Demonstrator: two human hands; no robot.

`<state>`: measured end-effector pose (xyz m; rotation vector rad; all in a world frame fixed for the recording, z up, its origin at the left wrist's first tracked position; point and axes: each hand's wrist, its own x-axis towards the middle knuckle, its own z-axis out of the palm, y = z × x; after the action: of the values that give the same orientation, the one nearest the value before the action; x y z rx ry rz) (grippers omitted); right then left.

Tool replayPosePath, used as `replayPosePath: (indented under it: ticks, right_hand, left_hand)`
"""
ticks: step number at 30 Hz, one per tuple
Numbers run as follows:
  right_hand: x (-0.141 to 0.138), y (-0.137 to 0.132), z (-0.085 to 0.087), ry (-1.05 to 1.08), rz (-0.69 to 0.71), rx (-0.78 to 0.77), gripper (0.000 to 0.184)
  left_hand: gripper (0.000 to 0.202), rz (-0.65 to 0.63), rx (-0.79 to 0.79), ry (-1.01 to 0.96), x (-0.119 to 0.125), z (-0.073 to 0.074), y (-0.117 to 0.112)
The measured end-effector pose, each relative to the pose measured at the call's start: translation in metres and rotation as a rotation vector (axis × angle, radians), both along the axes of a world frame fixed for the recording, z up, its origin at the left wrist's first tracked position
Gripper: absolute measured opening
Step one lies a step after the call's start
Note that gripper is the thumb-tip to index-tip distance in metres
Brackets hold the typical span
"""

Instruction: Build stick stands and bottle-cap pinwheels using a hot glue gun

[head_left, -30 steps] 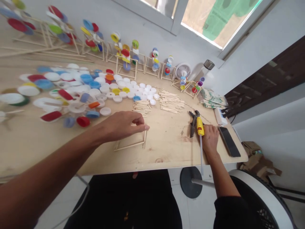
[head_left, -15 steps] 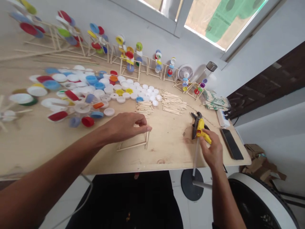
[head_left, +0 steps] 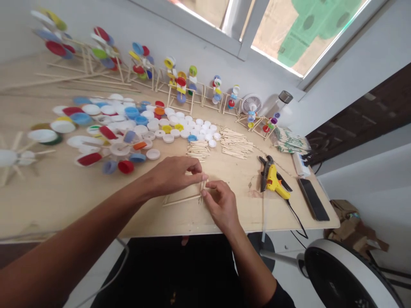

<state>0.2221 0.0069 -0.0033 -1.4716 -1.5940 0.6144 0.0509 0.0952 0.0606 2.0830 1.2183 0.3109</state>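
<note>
A small frame of thin wooden sticks [head_left: 183,200] rests on the table close to its front edge. My left hand [head_left: 180,173] reaches over it from the left, thumb and fingers pinched at its upper right corner. From the right, my right hand [head_left: 221,203] closes thumb and forefinger on the frame's right side, just below the left fingertips. The fingers partly cover that corner. Off to the right lies a yellow glue gun [head_left: 276,183] on a black stand, with no hand on it.
Piles of short sticks [head_left: 236,142] and many bottle caps [head_left: 141,122] spread behind my hands. Several stick stands with cap wheels [head_left: 181,92] line the wall. A phone [head_left: 313,199], a power strip [head_left: 301,164] and a small fan [head_left: 251,105] are at the right.
My right hand has let go of the glue gun, which now lies on its stand, and has moved left to the stick frame. My left hand stays at the frame's corner.
</note>
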Motion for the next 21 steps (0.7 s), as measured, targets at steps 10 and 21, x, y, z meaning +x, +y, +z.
replayPosePath:
  ticks: [10,21]
  right_hand:
    - [-0.006,0.004,-0.003,0.064,-0.004,0.024,0.016]
    - [-0.007,0.004,-0.010,0.123,-0.034,0.041,0.014]
  left_hand:
    - [0.041,0.056,0.016,-0.095,-0.005,-0.006,-0.002]
    - [0.044,0.562,0.112,-0.337,-0.033,-0.035,-0.052]
